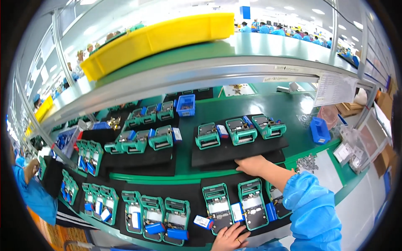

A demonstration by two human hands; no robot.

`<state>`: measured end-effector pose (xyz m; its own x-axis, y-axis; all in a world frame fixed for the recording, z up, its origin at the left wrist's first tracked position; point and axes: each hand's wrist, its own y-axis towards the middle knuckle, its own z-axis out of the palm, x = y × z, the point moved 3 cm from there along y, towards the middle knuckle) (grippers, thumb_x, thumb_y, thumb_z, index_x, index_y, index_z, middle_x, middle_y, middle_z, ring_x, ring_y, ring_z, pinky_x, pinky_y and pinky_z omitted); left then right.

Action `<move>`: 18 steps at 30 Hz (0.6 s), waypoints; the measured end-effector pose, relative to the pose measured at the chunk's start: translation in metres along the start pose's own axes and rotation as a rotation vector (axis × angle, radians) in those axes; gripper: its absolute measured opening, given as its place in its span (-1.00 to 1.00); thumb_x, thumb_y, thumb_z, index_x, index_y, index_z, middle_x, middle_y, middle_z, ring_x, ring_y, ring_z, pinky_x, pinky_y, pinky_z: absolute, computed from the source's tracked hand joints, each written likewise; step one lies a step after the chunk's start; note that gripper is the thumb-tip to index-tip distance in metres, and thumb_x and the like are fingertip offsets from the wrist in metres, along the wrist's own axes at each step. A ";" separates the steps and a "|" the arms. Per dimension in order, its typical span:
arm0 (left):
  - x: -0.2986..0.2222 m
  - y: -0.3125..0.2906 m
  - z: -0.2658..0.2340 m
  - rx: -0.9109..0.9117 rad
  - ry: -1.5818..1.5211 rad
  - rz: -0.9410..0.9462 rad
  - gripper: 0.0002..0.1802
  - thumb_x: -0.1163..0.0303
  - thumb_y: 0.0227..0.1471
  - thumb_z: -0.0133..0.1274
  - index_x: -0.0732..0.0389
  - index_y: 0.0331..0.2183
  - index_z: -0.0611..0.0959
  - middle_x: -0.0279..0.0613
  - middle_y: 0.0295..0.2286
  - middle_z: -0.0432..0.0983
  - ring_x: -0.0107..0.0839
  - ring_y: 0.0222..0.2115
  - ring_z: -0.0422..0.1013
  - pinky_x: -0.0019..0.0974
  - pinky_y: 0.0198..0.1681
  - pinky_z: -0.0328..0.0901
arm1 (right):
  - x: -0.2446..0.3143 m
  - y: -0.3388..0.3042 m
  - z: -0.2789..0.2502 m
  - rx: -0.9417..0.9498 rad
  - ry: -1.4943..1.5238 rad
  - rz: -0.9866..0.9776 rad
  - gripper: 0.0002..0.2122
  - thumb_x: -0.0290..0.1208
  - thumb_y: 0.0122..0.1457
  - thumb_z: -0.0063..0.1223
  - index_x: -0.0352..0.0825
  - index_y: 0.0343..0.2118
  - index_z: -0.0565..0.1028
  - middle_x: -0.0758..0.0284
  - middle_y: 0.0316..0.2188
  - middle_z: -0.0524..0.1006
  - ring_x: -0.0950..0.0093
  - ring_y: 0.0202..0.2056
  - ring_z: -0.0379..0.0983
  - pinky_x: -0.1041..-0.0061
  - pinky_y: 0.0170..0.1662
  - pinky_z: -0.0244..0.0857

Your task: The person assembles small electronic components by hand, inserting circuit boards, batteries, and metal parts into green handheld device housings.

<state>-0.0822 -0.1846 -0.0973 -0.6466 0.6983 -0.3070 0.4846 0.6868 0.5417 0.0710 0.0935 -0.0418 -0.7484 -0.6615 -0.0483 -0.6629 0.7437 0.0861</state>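
Setting: factory line, green table (pixel 251 104) under a metal shelf (pixel 209 67) carrying a long yellow bin (pixel 159 37); other workers in blue far behind and one at your left edge.
Right hand: your right hand (pixel 251 165) reaches forward, fingers flat and together, tips on the near edge of the upper black foam tray (pixel 238 152). Not a closed grip; whether the fingers tuck under the edge, cannot tell.
Left hand: your left hand (pixel 229 237) lies low at the frame bottom, fingers loosely spread, resting on the front of the near black tray (pixel 197 196) just below a teal device (pixel 217 207). Holds nothing that shows.
Thing in hand: that upper tray sits mid-table, stacked on another black tray, carrying three teal-framed devices (pixel 240 130) in a row.
Handling, judged: foam looks light but bendy; the three units load it, so it will likely sag if you lift by one edge. Take it at both short ends, or slide it flat.
Slip risk: devices look loose on the foam, so tilting could send them sliding. Small blue parts (pixel 222 130) beside them look easy to knock off.
Nearby: blue box (pixel 186 104) behind, more loaded trays to the left.
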 end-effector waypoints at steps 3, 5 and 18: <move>0.003 -0.003 0.007 -0.019 0.036 0.012 -0.53 0.08 -0.02 0.17 -0.10 -0.03 0.56 -0.25 0.03 0.42 -0.20 0.14 0.28 0.04 0.10 0.12 | -0.006 0.004 0.004 0.030 0.043 -0.017 -0.64 -0.14 0.08 0.21 -0.28 -0.15 0.54 0.18 -0.02 0.49 0.08 0.07 0.37 0.11 0.09 0.30; 0.003 -0.005 0.010 -0.003 0.050 0.000 -0.55 0.08 -0.03 0.18 -0.15 -0.04 0.58 -0.29 0.02 0.42 -0.23 0.13 0.28 0.04 0.10 0.12 | -0.008 0.003 0.005 0.046 0.076 0.001 -0.64 -0.13 0.11 0.18 -0.26 -0.11 0.53 0.18 0.01 0.48 0.09 0.09 0.37 0.12 0.08 0.30; 0.002 -0.012 0.004 0.233 -0.067 -0.151 -0.55 0.09 0.04 -0.01 -0.18 0.00 0.61 -0.37 0.12 0.36 -0.34 0.23 0.15 0.03 0.23 -0.04 | -0.090 0.058 0.000 0.214 -0.008 0.077 -0.73 -0.15 0.25 -0.04 0.04 0.00 0.44 0.21 0.08 0.45 0.18 0.08 0.40 0.27 0.01 0.39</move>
<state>-0.0869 -0.1901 -0.1073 -0.6852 0.5909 -0.4258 0.5131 0.8066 0.2937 0.1000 0.1962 -0.0319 -0.7967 -0.6016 -0.0579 -0.5923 0.7963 -0.1229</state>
